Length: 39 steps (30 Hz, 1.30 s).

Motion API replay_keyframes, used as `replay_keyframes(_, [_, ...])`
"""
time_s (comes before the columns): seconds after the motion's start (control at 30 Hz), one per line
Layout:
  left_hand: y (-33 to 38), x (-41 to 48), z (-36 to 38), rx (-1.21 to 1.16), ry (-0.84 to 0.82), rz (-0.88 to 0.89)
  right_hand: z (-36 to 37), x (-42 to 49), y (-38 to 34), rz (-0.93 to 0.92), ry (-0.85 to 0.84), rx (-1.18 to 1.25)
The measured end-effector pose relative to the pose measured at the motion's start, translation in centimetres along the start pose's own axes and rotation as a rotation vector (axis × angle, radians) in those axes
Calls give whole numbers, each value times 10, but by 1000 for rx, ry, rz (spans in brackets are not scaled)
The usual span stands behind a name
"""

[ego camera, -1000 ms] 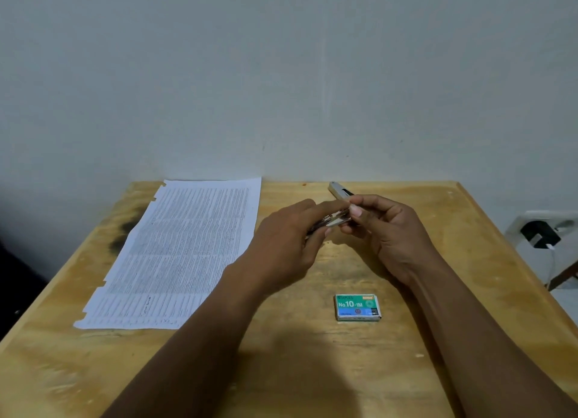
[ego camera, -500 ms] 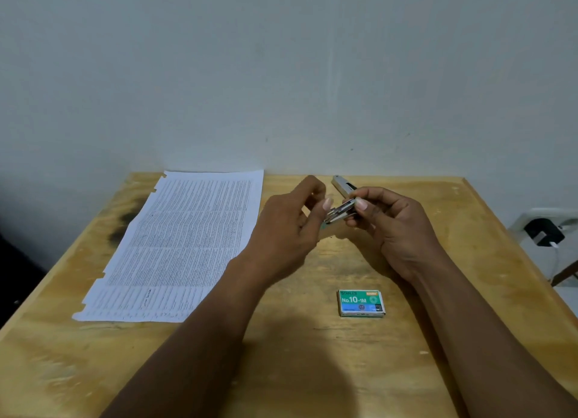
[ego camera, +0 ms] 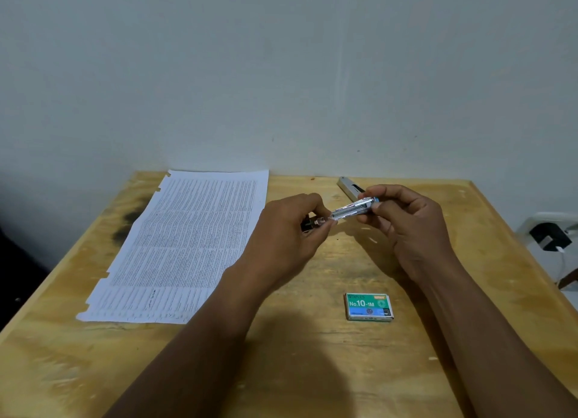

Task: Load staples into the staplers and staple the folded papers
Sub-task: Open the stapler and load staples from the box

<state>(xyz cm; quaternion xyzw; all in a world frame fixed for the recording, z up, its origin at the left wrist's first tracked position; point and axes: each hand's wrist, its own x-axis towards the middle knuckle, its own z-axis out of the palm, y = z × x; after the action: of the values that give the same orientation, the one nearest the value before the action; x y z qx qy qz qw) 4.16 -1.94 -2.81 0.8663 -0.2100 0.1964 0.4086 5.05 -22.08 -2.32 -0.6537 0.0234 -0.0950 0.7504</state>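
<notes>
Head view: a stapler is held above the worktop between both hands, apart from the staple box and the printed papers. The magazine should be kept level and steadied at both ends, so that a strip can be seated squarely. The rear end, apparently the pusher, is pinched by the left hand; the front is grasped in the curled fingers of the right hand.

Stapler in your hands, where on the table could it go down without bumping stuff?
Bare wood lies along the table's near edge, in front of the printed paper and staple box, and between the right hand and the table's right edge. Crowded: mid-table, where left hand and right hand grip the stapler.
</notes>
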Motion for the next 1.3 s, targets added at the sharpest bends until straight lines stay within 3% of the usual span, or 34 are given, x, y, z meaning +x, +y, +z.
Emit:
replay_keyframes(0.13, [4,-2,4,18,2,36,2,0,-1,0,56,-28])
replay_keyframes(0.6, [7,-2,11,98,23,69,10,-8,-5,20,-18,-133])
replay_keyframes(0.7, [7,1,13,323,26,215,15,-8,-5,98,12,22])
replay_keyframes(0.87, [16,18,3,752,76,649,20,-5,-4,440,97,798])
replay_keyframes(1.0, [36,37,-13,973,2,1056,21,-3,1,537,-6,973])
replay_keyframes(1.1, [56,43,-15,1057,-79,1130,20,-2,-2,551,-79,1047])
replay_keyframes(1.2, [69,45,-16,1060,-143,1009,18,-5,-8,541,-54,819])
replay_keyframes(1.3, [60,47,-18,845,-188,656,14,-8,-10,272,90,-53])
